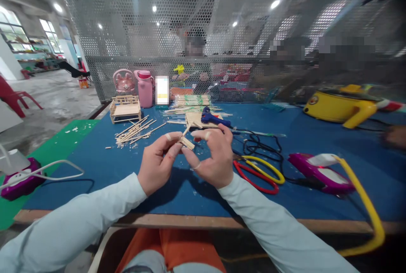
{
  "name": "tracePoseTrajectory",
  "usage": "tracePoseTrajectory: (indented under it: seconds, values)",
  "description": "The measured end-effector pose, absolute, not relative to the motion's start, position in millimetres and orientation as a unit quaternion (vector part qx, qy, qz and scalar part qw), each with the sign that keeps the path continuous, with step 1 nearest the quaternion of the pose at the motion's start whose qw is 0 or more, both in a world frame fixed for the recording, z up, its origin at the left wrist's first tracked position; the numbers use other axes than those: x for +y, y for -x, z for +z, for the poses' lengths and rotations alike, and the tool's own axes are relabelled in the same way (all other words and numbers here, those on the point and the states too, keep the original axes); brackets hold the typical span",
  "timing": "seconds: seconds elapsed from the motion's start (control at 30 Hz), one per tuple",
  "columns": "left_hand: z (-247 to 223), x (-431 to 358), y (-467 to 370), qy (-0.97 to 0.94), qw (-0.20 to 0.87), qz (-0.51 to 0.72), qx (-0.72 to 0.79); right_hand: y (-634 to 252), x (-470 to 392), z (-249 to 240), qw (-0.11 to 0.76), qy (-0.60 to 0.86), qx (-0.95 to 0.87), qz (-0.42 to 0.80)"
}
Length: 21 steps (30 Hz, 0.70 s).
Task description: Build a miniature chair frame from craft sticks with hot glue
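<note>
My left hand (158,161) pinches a small wooden stick piece (187,142) between thumb and fingertips, above the blue table mat. A thinner stick (188,128) slants up from the same fingertips. Close beside it is my right hand (214,154), its thumb and index finger apart around the piece's free end; whether the thumb touches it I cannot tell. Both hands have pale tape on some fingers. Just behind them, a blue glue gun (215,118) lies across a wooden board (193,117). Scissors (261,171) with red and yellow handles lie right of my right hand.
Loose sticks (135,132) and a small wooden bench model (125,109) are at the left. Behind stand a pink bottle (145,91), a lit phone (162,90) and a perforated metal screen (127,32). Rightward are a purple power strip (296,161), black cord and yellow pot (330,106).
</note>
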<state>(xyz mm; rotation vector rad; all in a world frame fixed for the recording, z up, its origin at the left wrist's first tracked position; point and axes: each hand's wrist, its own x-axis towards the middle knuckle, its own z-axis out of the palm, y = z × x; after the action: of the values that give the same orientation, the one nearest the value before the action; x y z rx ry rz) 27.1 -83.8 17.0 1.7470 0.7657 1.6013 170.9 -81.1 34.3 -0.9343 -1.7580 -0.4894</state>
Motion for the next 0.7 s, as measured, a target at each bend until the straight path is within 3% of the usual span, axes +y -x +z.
tracePoseTrajectory:
  seconds: [0.37, 0.53, 0.7]
  values:
    - [13, -81, -27, -0.675, 0.317, 0.602, 0.286, -171, -83, 35, 0.505, 0.383, -0.741, -0.223]
    - [18, -76, -18, -0.714, 0.217, 0.593, 0.301, -176, -81, 36, 0.498, 0.336, -0.773, -0.205]
    - [28, -60, -1, -0.793, 0.132, 0.525, 0.28, -209, -60, 40, 0.602, 0.412, -0.672, -0.129]
